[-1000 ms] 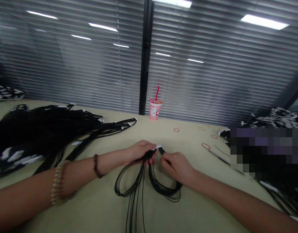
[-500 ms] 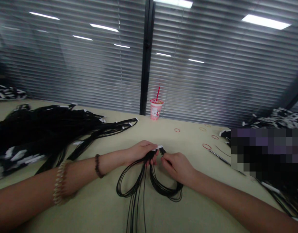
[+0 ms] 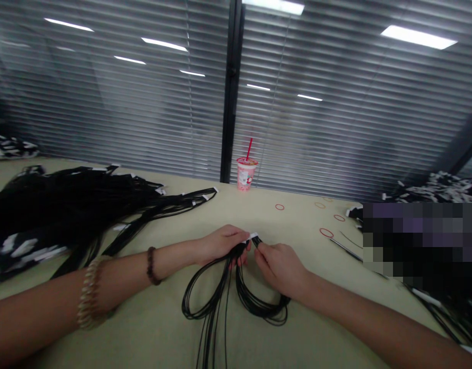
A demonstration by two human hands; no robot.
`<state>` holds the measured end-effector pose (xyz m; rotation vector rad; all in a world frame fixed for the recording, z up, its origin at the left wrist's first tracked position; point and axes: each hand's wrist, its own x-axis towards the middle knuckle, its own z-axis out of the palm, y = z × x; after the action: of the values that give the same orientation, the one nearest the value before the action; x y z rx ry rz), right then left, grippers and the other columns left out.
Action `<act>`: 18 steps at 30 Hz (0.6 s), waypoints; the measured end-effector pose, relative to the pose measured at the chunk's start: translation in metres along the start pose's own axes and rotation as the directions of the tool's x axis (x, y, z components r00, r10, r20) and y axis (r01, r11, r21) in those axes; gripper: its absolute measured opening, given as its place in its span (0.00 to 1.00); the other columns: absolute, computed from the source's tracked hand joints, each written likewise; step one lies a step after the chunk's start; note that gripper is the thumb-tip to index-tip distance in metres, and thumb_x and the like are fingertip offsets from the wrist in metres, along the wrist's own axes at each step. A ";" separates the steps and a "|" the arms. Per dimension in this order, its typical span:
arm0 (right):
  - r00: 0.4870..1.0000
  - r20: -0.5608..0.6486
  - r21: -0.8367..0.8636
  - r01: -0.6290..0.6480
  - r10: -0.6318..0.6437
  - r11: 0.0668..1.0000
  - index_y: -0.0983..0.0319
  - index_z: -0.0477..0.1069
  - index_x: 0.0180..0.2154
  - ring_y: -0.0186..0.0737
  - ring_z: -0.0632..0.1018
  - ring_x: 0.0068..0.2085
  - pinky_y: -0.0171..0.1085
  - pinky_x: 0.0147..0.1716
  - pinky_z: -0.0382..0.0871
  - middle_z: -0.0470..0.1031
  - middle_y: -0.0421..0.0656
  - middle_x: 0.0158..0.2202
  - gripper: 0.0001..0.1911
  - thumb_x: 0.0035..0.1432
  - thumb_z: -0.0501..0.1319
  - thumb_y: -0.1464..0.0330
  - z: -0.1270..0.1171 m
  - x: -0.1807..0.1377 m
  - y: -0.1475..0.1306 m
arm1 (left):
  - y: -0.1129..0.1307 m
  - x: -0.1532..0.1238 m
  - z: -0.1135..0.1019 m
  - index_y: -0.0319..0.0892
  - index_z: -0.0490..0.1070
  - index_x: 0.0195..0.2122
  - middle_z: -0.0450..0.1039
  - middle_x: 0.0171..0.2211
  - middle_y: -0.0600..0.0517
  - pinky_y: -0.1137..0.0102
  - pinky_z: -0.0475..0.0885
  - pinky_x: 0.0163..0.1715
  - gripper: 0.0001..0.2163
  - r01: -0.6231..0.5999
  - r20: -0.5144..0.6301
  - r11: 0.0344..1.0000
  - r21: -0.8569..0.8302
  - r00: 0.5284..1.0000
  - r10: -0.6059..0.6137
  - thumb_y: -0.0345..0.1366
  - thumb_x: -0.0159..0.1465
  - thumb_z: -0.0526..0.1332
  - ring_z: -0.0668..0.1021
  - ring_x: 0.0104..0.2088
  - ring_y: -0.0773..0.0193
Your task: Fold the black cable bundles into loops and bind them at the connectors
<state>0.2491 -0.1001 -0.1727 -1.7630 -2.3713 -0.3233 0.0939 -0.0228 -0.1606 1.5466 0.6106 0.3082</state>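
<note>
A bundle of thin black wires with white connectors is held up in front of me, looped to both sides, its loose strands hanging toward the near edge of the view. My left hand pinches the gathered wires close to a white connector. On the other side, my right hand is closed around the wires just below that connector. The two hands are close together, with the connector between their fingertips. Part of the bundle is hidden behind my fingers.
A large heap of black wires lies at left, more wires at right. At the back stands a pink cup with a red straw. Rubber bands and a thin metal tool lie at right. Window blinds rise behind the table.
Hardly anything differs. Both hands keep their grip on the wire bundle, and the view has shifted very slightly.
</note>
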 end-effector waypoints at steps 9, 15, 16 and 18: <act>1.000 -0.007 0.051 -0.026 0.026 0.998 0.64 0.65 0.32 0.34 0.73 0.25 0.31 0.23 0.50 0.73 0.43 0.25 0.13 0.59 0.44 0.68 0.002 0.001 -0.001 | -0.001 0.000 0.000 0.36 0.63 0.28 0.66 0.18 0.54 0.81 0.57 0.13 0.17 -0.020 0.037 1.000 -0.017 0.999 0.020 0.48 0.57 0.50 0.66 0.14 0.75; 0.996 -0.091 0.151 0.004 0.010 0.989 0.62 0.64 0.26 0.28 0.67 0.21 0.29 0.21 0.48 0.69 0.37 0.21 0.10 0.55 0.50 0.65 0.012 0.006 0.020 | -0.009 0.006 -0.007 0.36 0.63 0.31 0.68 0.21 0.52 0.79 0.60 0.15 0.17 -0.032 0.022 0.983 -0.179 0.999 0.036 0.48 0.55 0.52 0.67 0.15 0.75; 0.994 -0.107 0.150 0.006 0.010 0.989 0.63 0.63 0.26 0.27 0.66 0.20 0.29 0.21 0.48 0.68 0.36 0.20 0.11 0.55 0.51 0.64 0.013 0.007 0.025 | -0.008 0.005 -0.007 0.36 0.63 0.32 0.69 0.21 0.52 0.79 0.59 0.15 0.17 -0.035 0.017 0.980 -0.194 0.999 0.039 0.47 0.55 0.52 0.68 0.15 0.75; 0.987 -0.160 0.125 0.030 -0.009 0.992 0.63 0.64 0.26 0.27 0.64 0.20 0.29 0.21 0.48 0.67 0.36 0.20 0.12 0.55 0.52 0.62 0.013 0.008 0.033 | -0.007 0.005 -0.006 0.35 0.64 0.32 0.70 0.23 0.51 0.80 0.58 0.15 0.16 -0.041 0.010 0.974 -0.221 0.999 0.044 0.47 0.55 0.53 0.68 0.16 0.75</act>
<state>0.2787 -0.0796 -0.1808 -1.5959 -2.2460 -0.2966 0.0932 -0.0154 -0.1677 1.3480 0.5139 0.3840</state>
